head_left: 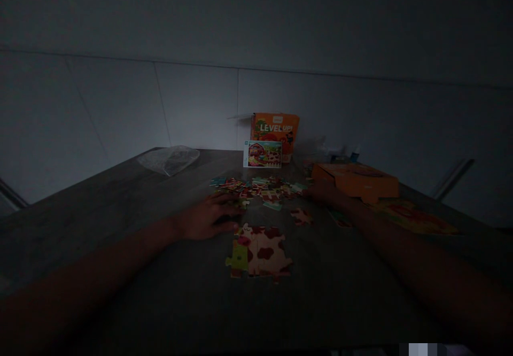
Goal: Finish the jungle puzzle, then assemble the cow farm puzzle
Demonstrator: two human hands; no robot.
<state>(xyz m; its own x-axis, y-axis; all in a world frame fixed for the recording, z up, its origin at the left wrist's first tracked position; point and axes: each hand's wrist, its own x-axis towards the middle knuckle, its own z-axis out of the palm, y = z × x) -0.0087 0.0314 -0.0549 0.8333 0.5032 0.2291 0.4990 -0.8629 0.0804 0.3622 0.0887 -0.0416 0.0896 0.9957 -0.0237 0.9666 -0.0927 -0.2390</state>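
Note:
Several joined jigsaw pieces (264,252) lie in front of me and show part of a brown-and-white cow. My left hand (206,216) rests on the table just beyond their left corner, fingers spread, beside the pile of loose puzzle pieces (260,187). At the pile's right end is my right hand (320,191), stretched forward. Its fingers are dark and blurred, so I cannot make out whether they hold a piece. A single loose puzzle piece (301,217) lies between the pile and the joined section.
A picture card (262,154) of a farm leans against an upright orange box (276,123) at the back. To the right sit an orange box part (356,179) and a colourful flat sheet (417,217). A clear plastic bag (170,158) lies back left on the grey table (192,302).

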